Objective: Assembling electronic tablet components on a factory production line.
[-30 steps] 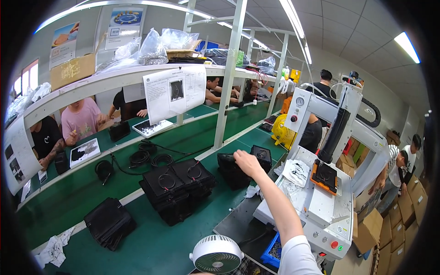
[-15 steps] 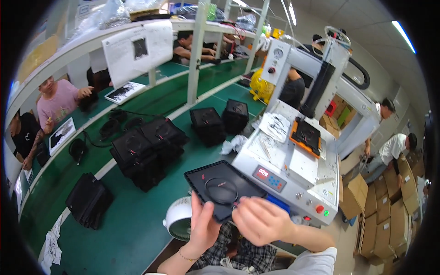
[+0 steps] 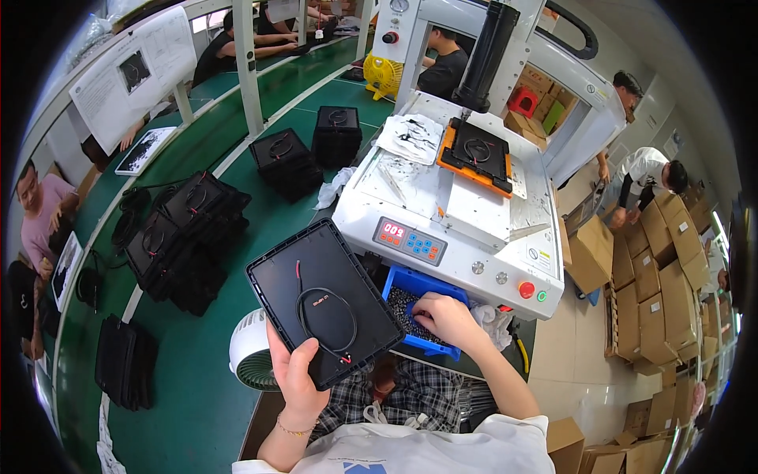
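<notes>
Green bench (image 3: 189, 355) at left, black stacks (image 3: 189, 261) on it. Your left hand (image 3: 298, 371) grips a panel (image 3: 330, 316), wire (image 3: 299, 314) on, so partway-ish; right hand (image 3: 446, 316) curls into the blue bin (image 3: 414, 282), catch unclear.

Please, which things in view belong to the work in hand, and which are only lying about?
In use:
panel, held in the left hand
wire, looped on it
blue bin of small dark parts, right hand in it
probably the stacked panels

Apparently just lying or standing about:
fan
crumpled white cloth
cartons
</notes>
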A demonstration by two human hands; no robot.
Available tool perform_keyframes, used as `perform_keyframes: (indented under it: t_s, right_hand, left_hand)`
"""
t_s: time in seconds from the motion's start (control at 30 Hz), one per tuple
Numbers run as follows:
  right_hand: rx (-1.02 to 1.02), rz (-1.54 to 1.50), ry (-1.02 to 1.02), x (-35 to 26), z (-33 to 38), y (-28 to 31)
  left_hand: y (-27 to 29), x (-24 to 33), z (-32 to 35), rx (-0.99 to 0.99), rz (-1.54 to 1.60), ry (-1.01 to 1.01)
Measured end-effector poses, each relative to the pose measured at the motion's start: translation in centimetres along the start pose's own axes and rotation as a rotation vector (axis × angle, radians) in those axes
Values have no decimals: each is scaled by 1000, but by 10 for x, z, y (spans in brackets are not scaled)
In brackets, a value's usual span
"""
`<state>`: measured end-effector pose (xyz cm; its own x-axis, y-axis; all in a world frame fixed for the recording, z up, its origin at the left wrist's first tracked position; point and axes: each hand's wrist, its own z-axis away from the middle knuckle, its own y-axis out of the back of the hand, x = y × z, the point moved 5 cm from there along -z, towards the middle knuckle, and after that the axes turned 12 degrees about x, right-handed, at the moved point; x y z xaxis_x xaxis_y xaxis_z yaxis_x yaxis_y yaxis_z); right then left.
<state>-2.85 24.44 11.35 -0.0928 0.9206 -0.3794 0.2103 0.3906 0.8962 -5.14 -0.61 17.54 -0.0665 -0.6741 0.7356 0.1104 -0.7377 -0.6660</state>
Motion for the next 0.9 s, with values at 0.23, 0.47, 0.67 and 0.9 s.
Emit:
perform_keyframes:
  t_s: [0.23, 0.47, 0.67, 0.9]
  right_hand:
    - [46, -172, -93, -2, 3, 9]
    - [351, -839, -78, -35, 22, 64]
    - [314, -1096, 61, -78, 31, 77]
    - [321, -1184, 9, -85, 31, 69]
  left_hand:
    - [6, -8, -2, 15, -17, 51]
    - [3, -17, 0, -27, -78, 103]
    - [1, -30, 8, -108, -84, 124]
    - [9, -40, 8, -163, -78, 110]
